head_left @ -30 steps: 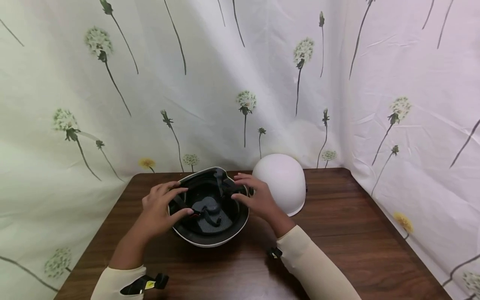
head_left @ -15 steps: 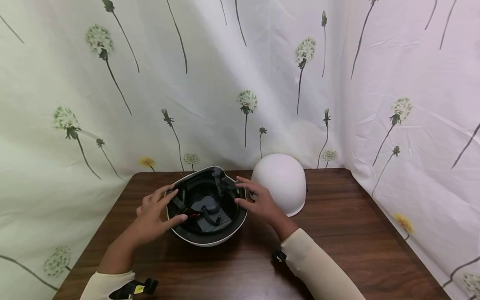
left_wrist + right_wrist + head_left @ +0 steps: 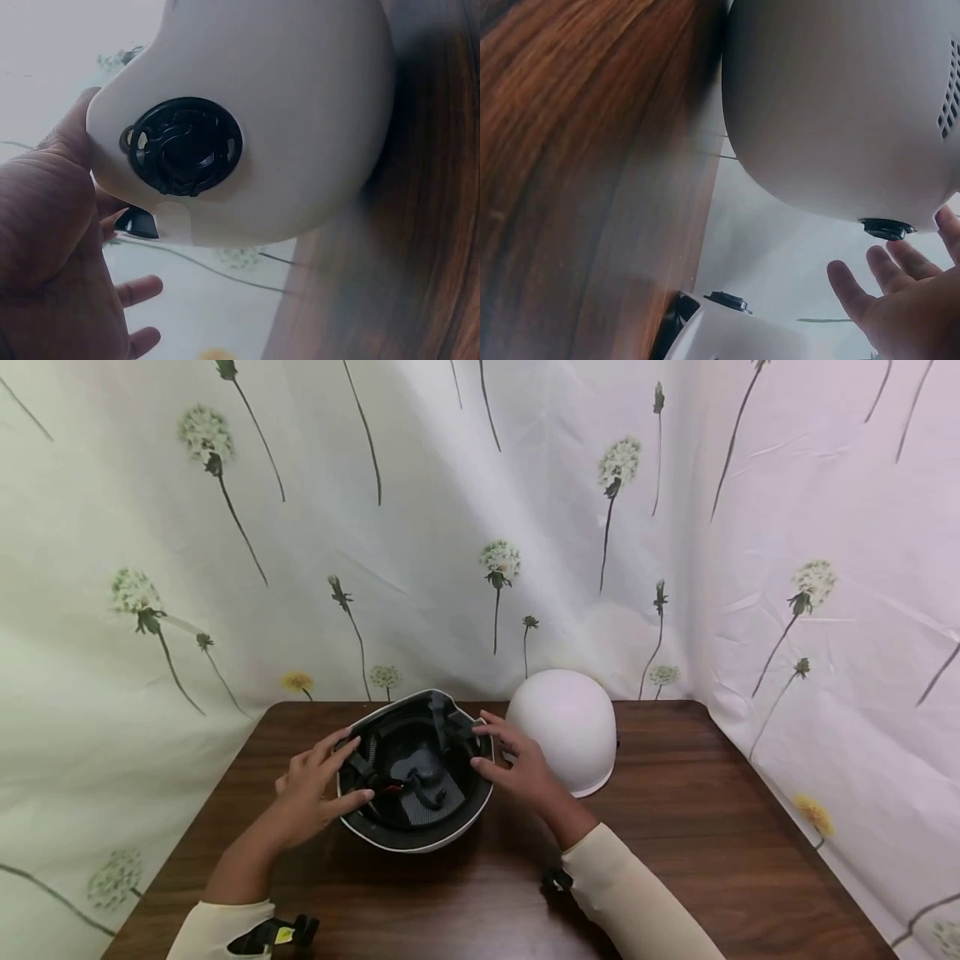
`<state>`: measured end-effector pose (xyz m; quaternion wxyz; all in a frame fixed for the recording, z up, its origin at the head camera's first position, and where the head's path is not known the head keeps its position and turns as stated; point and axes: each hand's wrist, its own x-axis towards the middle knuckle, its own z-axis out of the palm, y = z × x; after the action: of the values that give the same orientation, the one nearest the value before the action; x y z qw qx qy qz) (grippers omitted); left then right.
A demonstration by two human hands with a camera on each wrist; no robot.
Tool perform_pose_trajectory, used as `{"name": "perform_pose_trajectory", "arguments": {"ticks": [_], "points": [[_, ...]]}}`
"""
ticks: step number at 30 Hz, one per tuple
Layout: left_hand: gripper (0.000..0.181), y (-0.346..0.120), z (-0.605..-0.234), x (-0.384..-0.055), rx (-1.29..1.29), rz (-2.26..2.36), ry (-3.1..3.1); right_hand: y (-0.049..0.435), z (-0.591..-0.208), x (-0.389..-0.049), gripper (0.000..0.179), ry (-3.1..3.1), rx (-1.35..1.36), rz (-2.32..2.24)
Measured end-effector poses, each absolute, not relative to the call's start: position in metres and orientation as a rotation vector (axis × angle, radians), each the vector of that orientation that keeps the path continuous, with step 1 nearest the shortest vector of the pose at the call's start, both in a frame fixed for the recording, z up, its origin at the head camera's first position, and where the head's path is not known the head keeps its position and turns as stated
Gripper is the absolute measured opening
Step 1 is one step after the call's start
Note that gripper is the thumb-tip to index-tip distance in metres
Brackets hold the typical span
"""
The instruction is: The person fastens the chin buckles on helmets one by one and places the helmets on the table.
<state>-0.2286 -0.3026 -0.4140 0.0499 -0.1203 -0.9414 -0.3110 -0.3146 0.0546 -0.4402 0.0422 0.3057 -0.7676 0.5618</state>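
Note:
An upturned white helmet (image 3: pixel 417 842) rests on its crown on the table, black lining and loose chin straps (image 3: pixel 442 739) facing up. My left hand (image 3: pixel 303 793) lies along its left rim with thumb and fingers spread over the edge. The left wrist view shows a round black fitting (image 3: pixel 187 146) on the shell, near that hand (image 3: pixel 56 240). At the right rim, my right hand (image 3: pixel 521 764) touches the edge with loosely extended fingers. In the right wrist view, these fingers (image 3: pixel 900 274) spread beside a black side knob (image 3: pixel 886 229). The right thumb is hidden there.
A second white helmet (image 3: pixel 564 727) stands dome up behind my right hand, close to the first. The dark wooden table (image 3: pixel 712 827) ends at a hanging white floral cloth (image 3: pixel 420 527) at the back and sides.
My left hand has spread outward to the left, its thumb drawing back toward the rim. My right hand has shifted slightly right. The upturned helmet has barely moved.

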Motion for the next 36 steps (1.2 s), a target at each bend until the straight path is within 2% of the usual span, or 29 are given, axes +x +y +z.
{"name": "perform_pose_trajectory", "arguments": {"ticks": [6,16,25,36], "points": [[0.092,-0.303,-0.428,-0.237,-0.399,-0.975,-2.860,0.055,-0.437,-0.313,0.047,-2.335,0.890,1.703],[0.090,-0.295,-0.447,-0.247,-0.438,-0.917,-2.909,0.047,-0.420,-0.292,0.055,-2.250,1.008,1.520],[0.088,-0.292,-0.473,-0.256,-0.431,-0.901,-2.915,0.030,-0.422,-0.277,0.064,-2.180,1.054,1.333],[0.095,-0.266,-0.489,-0.266,-0.367,-0.890,-2.879,0.023,-0.427,-0.270,0.080,-2.294,0.927,1.320]]}}
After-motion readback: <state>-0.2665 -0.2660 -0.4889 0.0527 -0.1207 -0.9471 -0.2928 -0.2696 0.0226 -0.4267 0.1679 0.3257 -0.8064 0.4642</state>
